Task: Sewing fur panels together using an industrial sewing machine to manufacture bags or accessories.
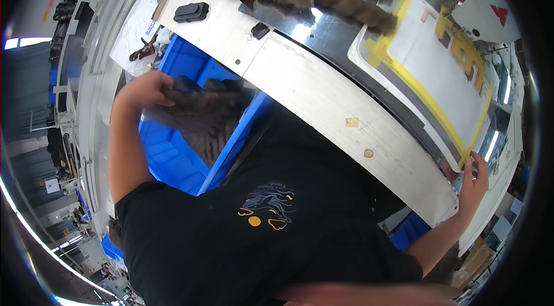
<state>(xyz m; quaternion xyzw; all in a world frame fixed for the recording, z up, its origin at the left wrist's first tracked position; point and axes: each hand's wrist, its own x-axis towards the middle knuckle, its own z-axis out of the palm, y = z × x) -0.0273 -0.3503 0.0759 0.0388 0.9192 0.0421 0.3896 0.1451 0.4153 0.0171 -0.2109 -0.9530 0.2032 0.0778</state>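
Observation:
My left hand (149, 89) grips a dark brown fur piece (190, 113) over a blue plastic bin (259, 107), its fingers curled onto the fur and partly sunk in it. More brown fur lies inside the bin. At the far right, my right hand (474, 176) rests at the lower corner of a white template sheet edged with yellow tape (438, 69), fingers apart and slightly bent at the edge, holding nothing that I can make out.
Long brown fur strips (323, 0) lie across the back of the work table (311, 98), near a black handheld object (190, 13) and a small dark block (259, 30). Papers (130, 38) lie left. Another blue bin (407, 231) sits beneath the table's right part.

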